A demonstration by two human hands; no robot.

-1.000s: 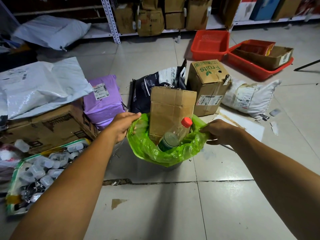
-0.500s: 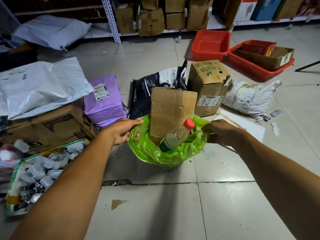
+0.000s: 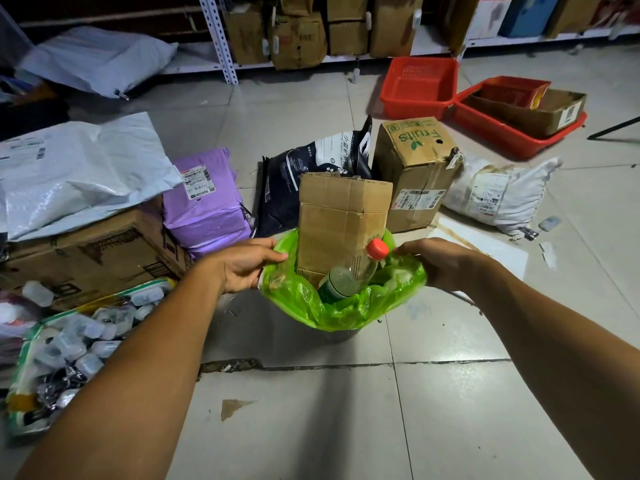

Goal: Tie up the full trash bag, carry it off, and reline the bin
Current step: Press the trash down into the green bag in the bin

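Observation:
A bright green trash bag [image 3: 346, 308] lines a dark bin [image 3: 332, 336] on the tiled floor; only a sliver of the bin shows under the bag's folded rim. A tall cardboard box [image 3: 341, 225] and a clear plastic bottle [image 3: 353, 273] with a red cap stick up out of the bag. My left hand [image 3: 247, 266] grips the bag's rim on the left side. On the right side, my right hand [image 3: 441, 265] pinches the rim near the bottle cap.
Behind the bin lie a purple parcel [image 3: 207, 199], a dark mailer bag [image 3: 311, 174], a "Fruits" carton [image 3: 415, 168] and a white sack [image 3: 498, 195]. Left are a large carton [image 3: 93, 254] and a bag of small containers [image 3: 69, 355]. Red baskets [image 3: 419, 86] and shelving stand at the back.
Both hands have drawn the green rim slightly inward and up off the bin's edge. The bottle has tipped a little to the right.

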